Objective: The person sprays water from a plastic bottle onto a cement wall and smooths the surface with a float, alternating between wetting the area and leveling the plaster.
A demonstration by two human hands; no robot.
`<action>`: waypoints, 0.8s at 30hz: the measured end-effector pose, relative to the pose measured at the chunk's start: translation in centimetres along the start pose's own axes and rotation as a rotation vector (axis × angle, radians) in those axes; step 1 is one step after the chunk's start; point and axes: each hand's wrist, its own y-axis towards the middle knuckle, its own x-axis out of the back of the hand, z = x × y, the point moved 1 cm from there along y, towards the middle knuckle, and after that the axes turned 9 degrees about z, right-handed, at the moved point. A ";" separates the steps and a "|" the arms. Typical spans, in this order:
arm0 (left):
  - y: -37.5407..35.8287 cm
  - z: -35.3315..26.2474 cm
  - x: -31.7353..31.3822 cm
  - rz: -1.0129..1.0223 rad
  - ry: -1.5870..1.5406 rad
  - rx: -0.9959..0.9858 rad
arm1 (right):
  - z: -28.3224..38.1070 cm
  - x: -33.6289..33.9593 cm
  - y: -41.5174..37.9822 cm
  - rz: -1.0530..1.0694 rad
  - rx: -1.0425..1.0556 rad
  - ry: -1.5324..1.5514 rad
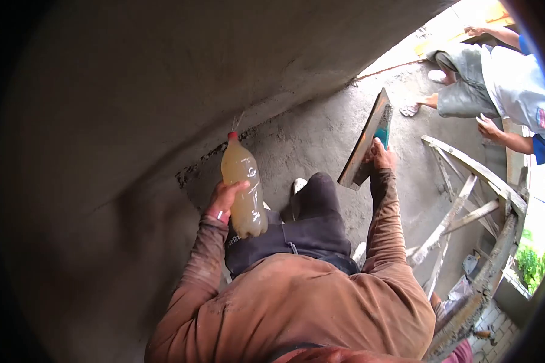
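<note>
Head-camera view, looking steeply down the front of a person in a brown long-sleeved shirt [296, 302] and dark trousers who stands close to a grey plastered wall [133, 91]. Left hand [224, 196]: fingers clenched around the lower body of a plastic bottle [243, 187], which is held nearly upright with its red cap [232, 136] uppermost and pointed at the wall; the bottle is filled with cloudy, yellowish-brown liquid, and thin streaks of liquid show just above the cap against the plaster. Right hand [381, 156]: fingers closed on the blue-green handle of a plastering trowel [366, 142], whose long flat blade is tilted on edge and raised away from the wall, well apart from the bottle. A rough, darker seam [206, 160] runs along the foot of the wall where it meets the grey cement floor [321, 133], just beside the bottle. Between the two arms, one dark trouser leg ends in a pale shoe [299, 184] on the floor. To the right, a mortar-crusted wooden frame [466, 206] of crossed battens stands on the floor. At upper right a second person [502, 81], in grey trousers and a pale shirt, bends forward with both hands lowered, well apart from the wearer. Green foliage [535, 260] appears at the far right edge.
</note>
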 end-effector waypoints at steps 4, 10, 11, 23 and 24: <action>3.3 0.0 -1.0 0.127 0.141 -0.143 | -0.6 -4.3 -0.9 0.033 0.119 0.162; 9.5 -0.3 -3.5 0.489 0.073 -0.111 | -2.5 -5.1 0.8 0.103 0.380 0.306; 10.0 0.6 -1.6 0.451 0.072 -0.150 | -2.8 -4.8 1.3 0.136 0.431 0.317; 11.4 3.5 0.3 0.388 0.046 -0.177 | -7.7 -7.2 3.2 0.165 0.530 0.254; 11.7 2.9 -0.8 0.457 0.036 -0.124 | -6.9 -7.1 2.8 0.150 0.558 0.244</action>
